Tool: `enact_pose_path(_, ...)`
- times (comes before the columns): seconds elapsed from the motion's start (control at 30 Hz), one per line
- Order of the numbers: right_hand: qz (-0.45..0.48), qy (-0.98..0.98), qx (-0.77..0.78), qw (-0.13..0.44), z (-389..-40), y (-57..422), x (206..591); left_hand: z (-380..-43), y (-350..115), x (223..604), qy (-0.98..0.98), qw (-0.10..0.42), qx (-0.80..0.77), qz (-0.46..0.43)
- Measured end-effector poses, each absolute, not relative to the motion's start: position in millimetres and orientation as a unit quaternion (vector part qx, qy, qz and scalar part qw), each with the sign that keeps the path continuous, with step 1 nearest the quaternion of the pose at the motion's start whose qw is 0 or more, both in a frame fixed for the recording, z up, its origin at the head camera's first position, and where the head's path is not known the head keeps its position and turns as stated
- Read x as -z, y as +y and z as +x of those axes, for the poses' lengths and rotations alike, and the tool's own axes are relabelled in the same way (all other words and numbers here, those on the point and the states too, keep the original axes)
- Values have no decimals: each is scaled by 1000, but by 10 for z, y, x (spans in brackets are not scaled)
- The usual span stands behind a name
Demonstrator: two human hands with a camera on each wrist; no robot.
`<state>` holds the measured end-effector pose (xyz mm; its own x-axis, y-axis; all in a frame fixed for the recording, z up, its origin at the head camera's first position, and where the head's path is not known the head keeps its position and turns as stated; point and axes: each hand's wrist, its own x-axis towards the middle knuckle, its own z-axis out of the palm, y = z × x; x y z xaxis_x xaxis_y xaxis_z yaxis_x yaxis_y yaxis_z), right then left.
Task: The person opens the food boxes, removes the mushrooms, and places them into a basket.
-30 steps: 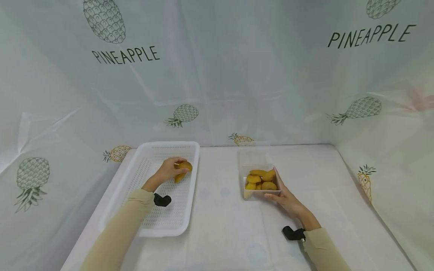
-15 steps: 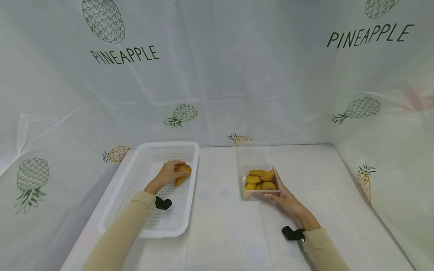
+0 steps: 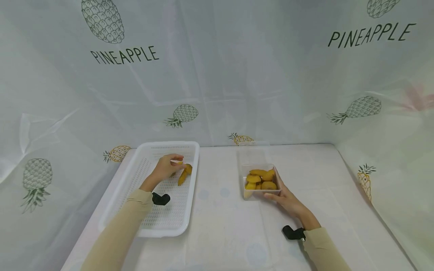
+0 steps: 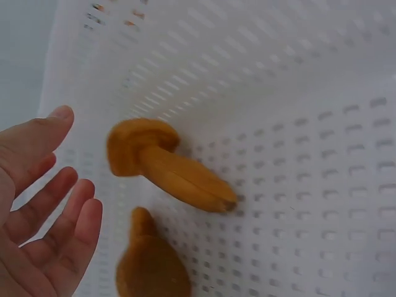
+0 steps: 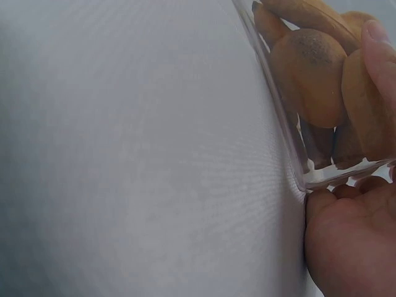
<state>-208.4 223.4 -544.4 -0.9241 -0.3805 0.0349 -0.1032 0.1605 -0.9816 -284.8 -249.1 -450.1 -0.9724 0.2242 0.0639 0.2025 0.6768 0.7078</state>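
My left hand (image 3: 165,167) is over the white perforated basket (image 3: 194,188), fingers relaxed and nothing held, as the left wrist view shows. Close by, a yellow-brown mushroom (image 4: 185,179) with a broad cap and thick stem lies at the basket's side wall. Partly cut off below it is a second piece, rounded with a narrow tip (image 4: 151,266); the hand hides much of it in the head view. My right hand (image 3: 288,201) holds a clear plastic box (image 3: 262,192) at its right front corner, thumb along the front. Several yellow-brown pieces (image 3: 259,180) fill the box.
The box's clear lid (image 3: 254,154) lies folded back behind it. A white cloth covers the table (image 3: 217,226). Pineapple-print sheeting (image 3: 217,75) hangs behind and at both sides. Black wrist cameras (image 3: 161,198) sit on both wrists.
My left hand has come off the mushroom and drawn slightly left and up, its fingers loosening. The mushroom remains in the basket. My right hand and the box have not moved.
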Motion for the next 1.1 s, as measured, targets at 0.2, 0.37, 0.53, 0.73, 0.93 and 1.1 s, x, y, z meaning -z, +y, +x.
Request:
enact_pose_path(0.2,-156,759,622,109,-2094,2252,5442,-2891,-2349,4292,896,-2,-424,134)
enact_pose_path(0.37,-152,764,618,110,-2099,2250,5434,-2887,-2148,4125,871,13,-470,141)
enact_pose_path(0.53,-151,768,613,109,-2100,2248,5432,-2791,-1876,3962,836,40,-524,154)
enact_pose_path(0.73,-157,759,623,111,-2119,2259,5430,-2782,-1605,3931,824,60,-535,177)
enact_pose_path(0.93,-156,758,623,110,-2110,2250,5432,-2779,-1330,3969,817,79,-538,192)
enact_pose_path(1.1,-155,759,623,110,-2103,2245,5452,-2774,-1069,4070,808,100,-538,218)
